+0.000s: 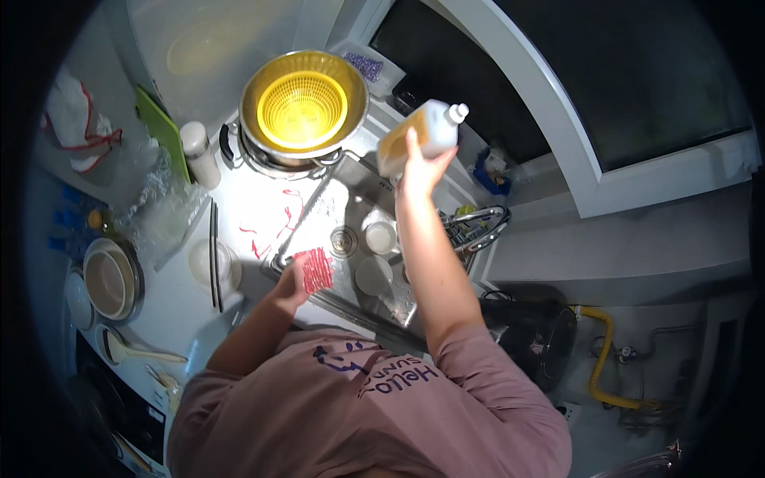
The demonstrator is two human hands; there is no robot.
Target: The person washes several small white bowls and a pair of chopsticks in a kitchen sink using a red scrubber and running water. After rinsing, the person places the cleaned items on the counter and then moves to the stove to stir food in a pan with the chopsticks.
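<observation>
My left hand (291,285) grips a red-and-white scrubbing cloth (317,269) over the near-left edge of the metal sink (317,231). My right hand (422,171), stretched out above the sink's far right side, is wrapped around a plastic bottle (440,131) with a white cap and an amber label. The bottle is tilted, cap toward the upper right. In the sink lie a small white cup or bowl (380,237) and a whitish round dish (373,276), close to the drain (343,241).
A yellow colander (303,110) sits inside a large metal bowl (360,92) behind the sink. Dark chopsticks (213,255) rest across a pale bowl (230,269) on the left counter, near red strips (285,223). Stacked bowls (105,283) stand farther left; a curved metal faucet (488,217) rises at right.
</observation>
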